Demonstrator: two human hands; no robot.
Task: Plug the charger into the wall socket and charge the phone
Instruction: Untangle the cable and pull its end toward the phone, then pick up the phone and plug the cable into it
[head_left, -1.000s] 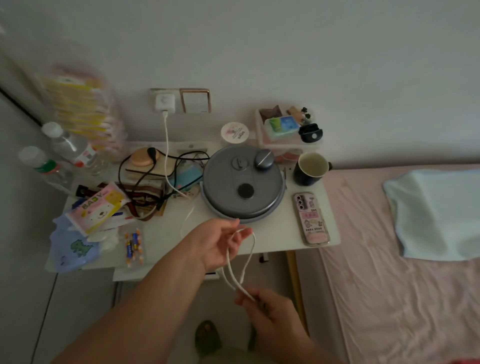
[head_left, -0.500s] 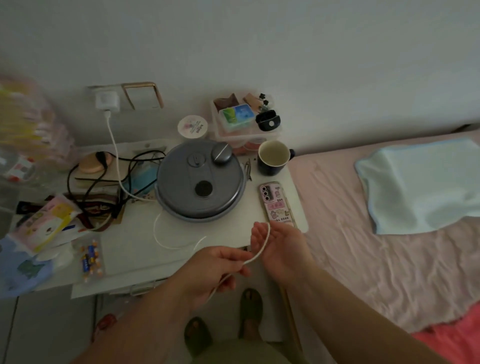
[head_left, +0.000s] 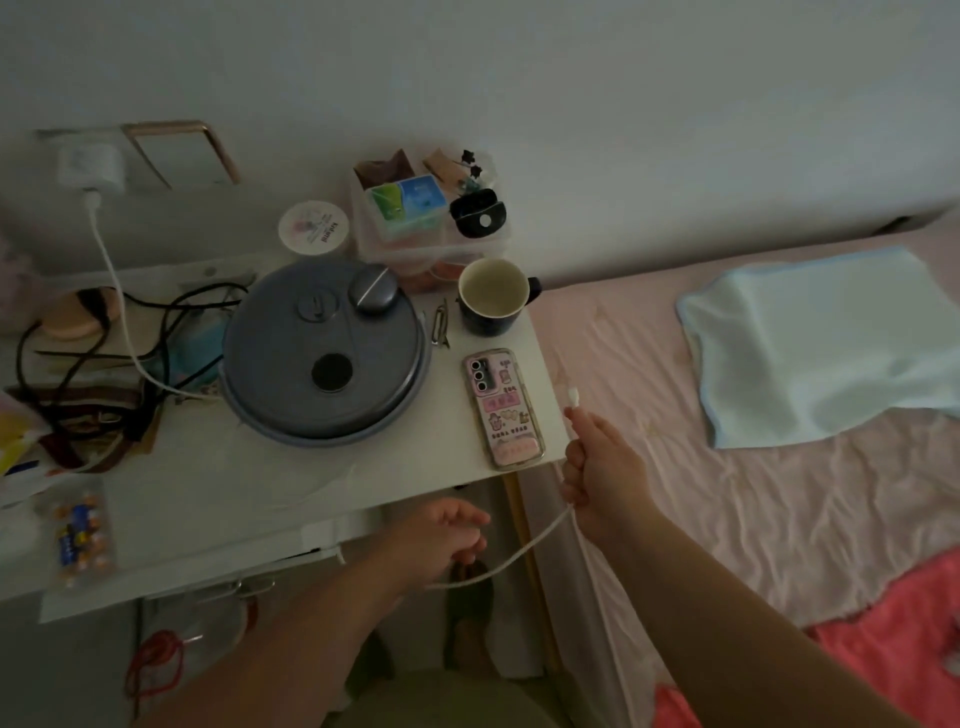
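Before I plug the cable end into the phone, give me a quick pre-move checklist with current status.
1. Charger seated in the wall socket: ok.
2. Cable runs unbroken from charger to table: ok.
3. Right hand grips the cable near its connector: ok.
4. Phone lies camera side up at the table edge, within reach: ok.
5. Phone port clear and facing the connector: cannot tell.
6. Left hand free to steady the phone: ok; cable slack passes under it.

Dim room: plain pale wall (head_left: 571, 78), white table (head_left: 218, 488), seemingly a pink-sheeted bed (head_left: 779, 493) alongside.
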